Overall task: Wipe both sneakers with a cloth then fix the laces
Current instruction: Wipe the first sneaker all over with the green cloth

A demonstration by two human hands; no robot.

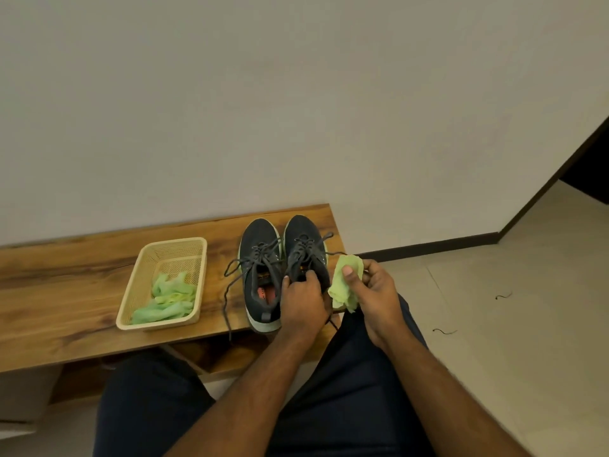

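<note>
Head view shows the left hand (301, 300) with fingers curled over the collar of the right-hand sneaker (304, 250), gripping it at the heel, while the right hand (372, 291) pinches a bunched green cloth (344, 285) under its thumb just beside that shoe. Both sneakers stand side by side on the wooden bench (66, 291), laces (230, 285) loose, next to a basket (131, 291) of spare cloths. Wiping looks about to begin; the next move probably calls for steadying or lifting this shoe and bringing the cloth onto its upper.
</note>
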